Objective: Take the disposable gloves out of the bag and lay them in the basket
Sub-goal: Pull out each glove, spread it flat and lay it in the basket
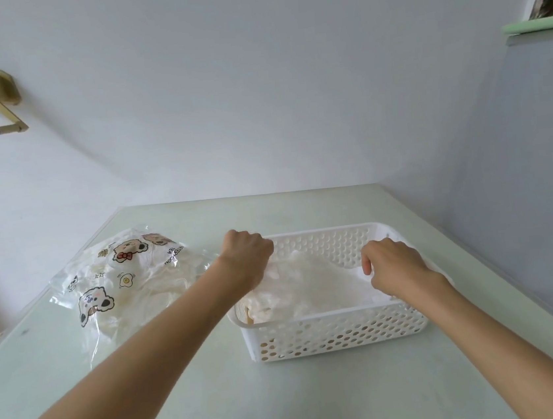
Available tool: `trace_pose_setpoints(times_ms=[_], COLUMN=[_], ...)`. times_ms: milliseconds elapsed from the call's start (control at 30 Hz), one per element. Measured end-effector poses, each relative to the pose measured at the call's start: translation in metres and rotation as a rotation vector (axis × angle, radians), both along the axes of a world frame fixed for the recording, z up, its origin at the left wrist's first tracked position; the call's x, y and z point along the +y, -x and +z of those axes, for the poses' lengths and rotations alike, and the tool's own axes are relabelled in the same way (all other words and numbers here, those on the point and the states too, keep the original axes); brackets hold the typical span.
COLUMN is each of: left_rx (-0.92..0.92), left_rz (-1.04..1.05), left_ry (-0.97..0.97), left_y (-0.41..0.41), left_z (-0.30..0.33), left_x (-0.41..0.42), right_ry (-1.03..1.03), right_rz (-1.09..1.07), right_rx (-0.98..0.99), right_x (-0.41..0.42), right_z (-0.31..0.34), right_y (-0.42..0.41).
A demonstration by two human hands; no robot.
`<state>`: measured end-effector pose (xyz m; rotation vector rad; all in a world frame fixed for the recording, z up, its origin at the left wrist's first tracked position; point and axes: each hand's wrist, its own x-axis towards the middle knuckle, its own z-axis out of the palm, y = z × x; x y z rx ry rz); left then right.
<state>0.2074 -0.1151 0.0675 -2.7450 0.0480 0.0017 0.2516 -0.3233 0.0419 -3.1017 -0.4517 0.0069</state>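
On a pale table (193, 401), white perforated basket (337, 335) holding translucent disposable gloves (314, 284), left hand (248, 257) and right hand (395, 266) both pinching the glove pile's edges, printed bag (121, 282) lying just left.

Bare table (204, 407) before basket (334, 335), seemingly.

We see both hands, left hand (247, 258) and right hand (395, 266), pinching thin translucent white disposable gloves (315, 286) inside the white perforated plastic basket (337, 335); the clear cartoon-printed plastic bag (118, 282) lies beside it on the pale green table (219, 388).
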Motion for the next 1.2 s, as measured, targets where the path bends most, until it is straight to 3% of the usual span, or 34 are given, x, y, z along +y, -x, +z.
trace_pose_setpoints(times_ms=[200, 400, 467, 533, 600, 733, 867, 1033, 1200], left_rx=[-0.099, 0.034, 0.228, 0.411, 0.467, 0.516, 0.536, 0.341, -0.371], left_rz=[0.064, -0.164, -0.235, -0.242, -0.204, -0.141, -0.129, -0.087, 0.012], left_ry=[0.224, 0.521, 0.502, 0.377, 0.263, 0.167, 0.267, 0.570, 0.804], left_y=[0.014, 0.015, 0.007, -0.004, -0.013, -0.017, -0.016, 0.002, 0.064], left_z=[0.020, 0.012, 0.000, -0.017, -0.032, -0.049, -0.049, -0.007, 0.023], left_x=[0.021, 0.014, 0.001, -0.007, -0.006, 0.000, 0.002, 0.002, 0.046], right_ry=[-0.152, -0.201, -0.192, -0.038, 0.106, 0.126, 0.071, -0.049, -0.185], right_rz=[0.008, 0.087, 0.105, 0.070, 0.027, 0.007, 0.008, 0.059, 0.188], right_rx=[-0.009, 0.078, 0.322, 0.562, 0.613, 0.616, 0.684, 0.632, 0.249], right_x=[-0.015, -0.003, 0.007, 0.015, 0.018, 0.016, 0.013, 0.007, 0.017], right_z=[0.030, 0.036, 0.028, 0.016, 0.006, -0.005, -0.003, 0.020, 0.042], right_y=[0.003, 0.001, -0.005, -0.015, -0.024, -0.035, -0.036, -0.028, 0.008])
